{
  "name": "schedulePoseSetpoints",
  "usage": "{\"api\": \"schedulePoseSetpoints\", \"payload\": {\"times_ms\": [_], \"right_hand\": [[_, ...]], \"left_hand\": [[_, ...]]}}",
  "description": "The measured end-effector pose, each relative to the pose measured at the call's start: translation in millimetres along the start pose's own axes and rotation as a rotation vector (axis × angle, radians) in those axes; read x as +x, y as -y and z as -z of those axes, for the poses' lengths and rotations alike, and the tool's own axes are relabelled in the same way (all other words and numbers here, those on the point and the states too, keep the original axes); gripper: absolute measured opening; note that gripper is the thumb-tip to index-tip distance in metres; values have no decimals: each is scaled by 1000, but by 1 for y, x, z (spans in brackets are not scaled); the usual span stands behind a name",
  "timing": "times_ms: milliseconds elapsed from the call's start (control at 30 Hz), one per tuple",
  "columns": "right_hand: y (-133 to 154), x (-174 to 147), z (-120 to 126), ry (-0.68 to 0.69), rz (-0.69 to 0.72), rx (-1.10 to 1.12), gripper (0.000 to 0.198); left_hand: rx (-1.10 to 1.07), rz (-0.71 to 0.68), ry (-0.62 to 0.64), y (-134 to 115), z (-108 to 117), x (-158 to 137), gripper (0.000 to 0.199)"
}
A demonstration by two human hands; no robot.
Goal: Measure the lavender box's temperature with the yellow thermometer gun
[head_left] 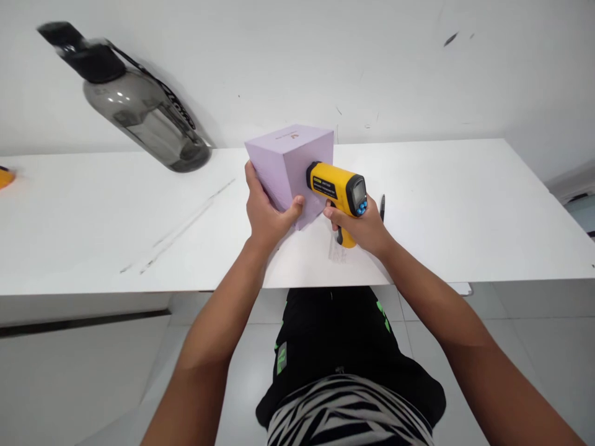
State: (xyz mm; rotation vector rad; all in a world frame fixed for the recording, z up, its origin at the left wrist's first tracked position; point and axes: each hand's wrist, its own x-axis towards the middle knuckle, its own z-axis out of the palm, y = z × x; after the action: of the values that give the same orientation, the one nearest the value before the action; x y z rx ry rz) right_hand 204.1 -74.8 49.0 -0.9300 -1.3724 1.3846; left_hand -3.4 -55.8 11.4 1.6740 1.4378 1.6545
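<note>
A pale purple box (272,170) is gripped at its lower left by my left hand (269,210), thumb on the near side. Its top face carries a small gold mark. In my right hand (365,226) is a yellow and black infrared thermometer (341,186), fingers wrapped round its handle. The thermometer's front end is right up against the box's right side; whether it touches, I cannot tell. Its small screen and blue buttons face back toward me.
A grey water bottle (144,114) with a black lid stands at the back left of the white table (474,210). Just beyond my right hand lies a black pen (382,207). Partly under the thermometer is a slip of paper (338,253). An orange object (5,178) shows at the left edge.
</note>
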Motion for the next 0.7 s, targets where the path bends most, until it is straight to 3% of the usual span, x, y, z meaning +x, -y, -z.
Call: {"api": "schedulePoseSetpoints", "payload": {"times_ms": [300,400,533,700], "right_hand": [[-7,5,-4,-66,-34,41,55],[-9,5,-5,-141,-44,51,54],[-3,0,-8,-203,-14,34,53],[-2,-4,-7,-207,73,43,59]], "left_hand": [[-5,36,-24,9,-5,0,115],[-37,94,-36,12,-10,1,124],[-75,146,-78,17,-14,3,134],[-64,235,-107,24,-12,6,128]]}}
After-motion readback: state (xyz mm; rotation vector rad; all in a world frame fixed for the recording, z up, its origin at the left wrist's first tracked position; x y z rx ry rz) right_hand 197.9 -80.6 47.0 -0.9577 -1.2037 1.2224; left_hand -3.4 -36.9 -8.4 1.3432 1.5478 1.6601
